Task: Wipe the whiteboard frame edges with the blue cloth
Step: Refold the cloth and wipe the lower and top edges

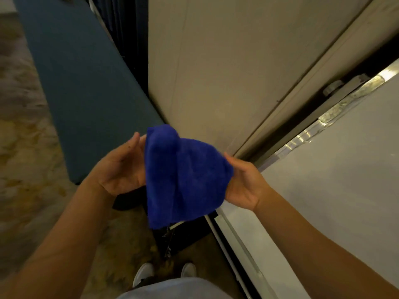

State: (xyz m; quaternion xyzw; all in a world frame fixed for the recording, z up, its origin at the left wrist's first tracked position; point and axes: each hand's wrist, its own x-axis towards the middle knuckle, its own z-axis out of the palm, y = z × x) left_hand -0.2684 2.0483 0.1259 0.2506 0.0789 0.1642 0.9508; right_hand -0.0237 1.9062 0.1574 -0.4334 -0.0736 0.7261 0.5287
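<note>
The blue cloth hangs bunched between both hands in the middle of the view. My left hand holds its left side, palm turned inward with fingers behind the fabric. My right hand grips its right edge. The whiteboard fills the right side, tilted in the view. Its metal frame edge runs diagonally along the top, just right of the cloth. The board's lower frame and tray run down toward the bottom right. The cloth does not touch the frame.
A beige wall panel stands behind the cloth. A long table with a dark blue cover stretches along the left. Patterned carpet covers the floor. My white shoes stand at the bottom, by a black stand base.
</note>
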